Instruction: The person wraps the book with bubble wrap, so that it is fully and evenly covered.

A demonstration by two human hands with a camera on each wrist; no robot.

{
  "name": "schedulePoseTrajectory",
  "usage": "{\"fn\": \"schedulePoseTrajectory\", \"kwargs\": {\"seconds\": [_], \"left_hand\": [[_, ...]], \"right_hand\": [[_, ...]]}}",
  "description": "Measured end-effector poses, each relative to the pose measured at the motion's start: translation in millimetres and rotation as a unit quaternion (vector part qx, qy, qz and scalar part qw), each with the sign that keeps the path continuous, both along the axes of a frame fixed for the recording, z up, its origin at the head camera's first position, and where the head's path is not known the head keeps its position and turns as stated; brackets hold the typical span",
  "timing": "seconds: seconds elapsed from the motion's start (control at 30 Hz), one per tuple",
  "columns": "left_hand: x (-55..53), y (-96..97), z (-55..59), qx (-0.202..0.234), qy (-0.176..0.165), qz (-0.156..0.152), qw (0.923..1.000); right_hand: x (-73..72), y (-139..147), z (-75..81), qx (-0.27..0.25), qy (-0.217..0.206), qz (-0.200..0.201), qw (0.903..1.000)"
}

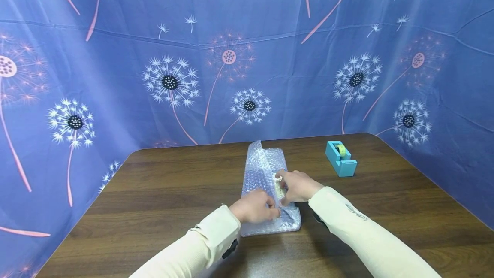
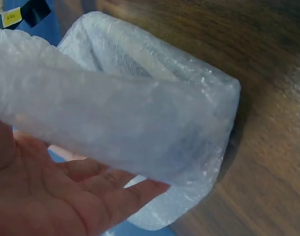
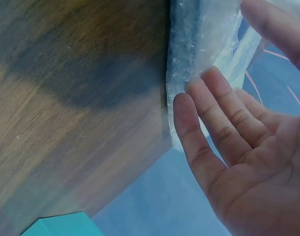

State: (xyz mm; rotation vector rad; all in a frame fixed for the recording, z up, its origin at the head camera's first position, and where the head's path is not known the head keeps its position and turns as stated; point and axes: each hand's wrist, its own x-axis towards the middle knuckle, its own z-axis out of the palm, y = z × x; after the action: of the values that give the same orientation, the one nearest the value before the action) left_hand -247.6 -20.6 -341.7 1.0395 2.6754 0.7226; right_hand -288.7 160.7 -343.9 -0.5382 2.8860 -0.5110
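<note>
A sheet of clear bubble wrap (image 1: 257, 170) lies lengthwise on the table, its left side folded up over a pale, yellowish item (image 1: 278, 187) that shows only in part. My left hand (image 1: 255, 206) holds the near part of the folded flap. In the left wrist view, the fingers of that hand (image 2: 86, 191) reach behind the raised bubble wrap (image 2: 120, 118). At the right side of the package, my right hand (image 1: 299, 186) has its fingers spread and slightly bent. The right wrist view has its fingertips (image 3: 184, 105) right at the side of the bubble wrap (image 3: 189, 44).
A turquoise tape dispenser (image 1: 341, 160) with a yellow roll stands at the back right of the brown wooden table (image 1: 173, 183). Behind the table hangs a blue curtain (image 1: 293, 89) with a dandelion print.
</note>
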Motion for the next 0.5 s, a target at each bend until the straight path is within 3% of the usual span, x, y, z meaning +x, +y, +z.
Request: {"fn": "schedulePoseTrajectory", "kwargs": {"seconds": [0.23, 0.5], "left_hand": [[0.7, 7.2, -0.8, -0.076, 0.02, 0.033, 0.9963], [-11.2, -4.8, -7.2, -0.059, 0.115, 0.041, 0.9907]], "right_hand": [[2.2, 1.4, 1.0, -0.008, 0.006, 0.015, 0.9998], [3.7, 0.7, 1.1, 0.004, -0.006, 0.007, 1.0]]}}
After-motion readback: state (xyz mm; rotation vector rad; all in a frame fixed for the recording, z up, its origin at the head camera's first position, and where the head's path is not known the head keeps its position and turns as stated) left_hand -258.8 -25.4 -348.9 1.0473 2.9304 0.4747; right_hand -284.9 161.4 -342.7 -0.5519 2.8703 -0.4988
